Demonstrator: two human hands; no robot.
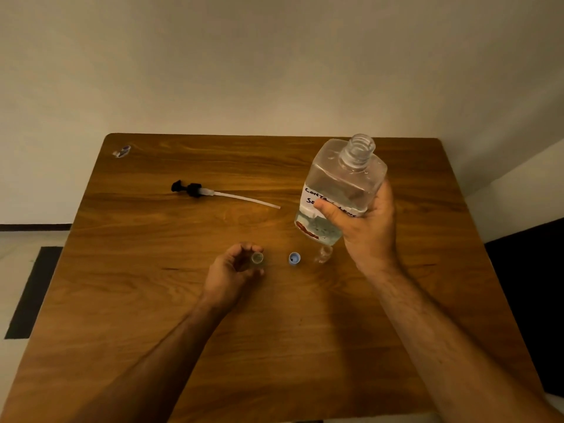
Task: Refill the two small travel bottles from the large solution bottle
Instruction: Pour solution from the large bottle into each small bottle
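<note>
Nearest me, low in the centre of the frame, my left hand (235, 267) curls around a small travel bottle (257, 257) standing upright on the wooden table (183, 331), its open mouth facing up. Just right of it lies a blue cap (294, 258), and right again stands a second small clear bottle (324, 254), partly hidden under the big one. Above that, in the right middle of the frame, my right hand (364, 227) is wrapped around the large solution bottle (341, 190), lifted off the table. Its long axis is near upright, leaning slightly, with the uncapped neck pointing up and away. The open small bottle lies down and to the left of it, so I judge the neck must tip leftward to pour. Further back, left of centre, lies the black pump (195, 189). A small item sits at the table's upper left corner; I cannot tell what.
</note>
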